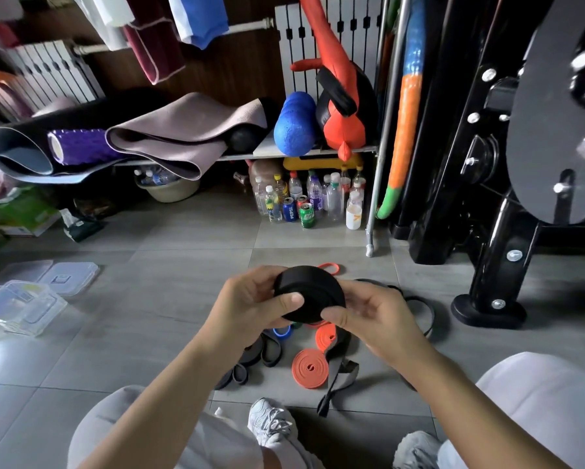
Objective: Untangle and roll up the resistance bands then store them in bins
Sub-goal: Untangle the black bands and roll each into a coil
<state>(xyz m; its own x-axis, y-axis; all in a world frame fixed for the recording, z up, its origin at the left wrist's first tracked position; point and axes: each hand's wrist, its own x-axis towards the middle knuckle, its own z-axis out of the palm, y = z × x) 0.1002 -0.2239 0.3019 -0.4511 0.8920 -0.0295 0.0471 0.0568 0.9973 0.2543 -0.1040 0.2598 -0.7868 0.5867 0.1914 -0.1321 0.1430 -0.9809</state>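
A thick black rolled band (309,292) is held above the floor between both hands. My left hand (253,302) grips its left side, thumb across the front. My right hand (368,316) holds the right side, thumb on the lower edge. On the tiles below lie an orange rolled band (309,367), a second orange band (326,335), a small blue loop (281,332), several loose black bands (253,357), a grey strap (340,380), a red loop (331,267) and a black loop (419,309). Clear plastic bins (20,308) sit at the far left.
Bin lids (69,277) lie beside the bins. A shelf with yoga mats (176,137) and foam rollers stands ahead, bottles and cans (311,201) under it. A black machine base (487,309) stands at right. My knees and shoes (270,421) fill the bottom.
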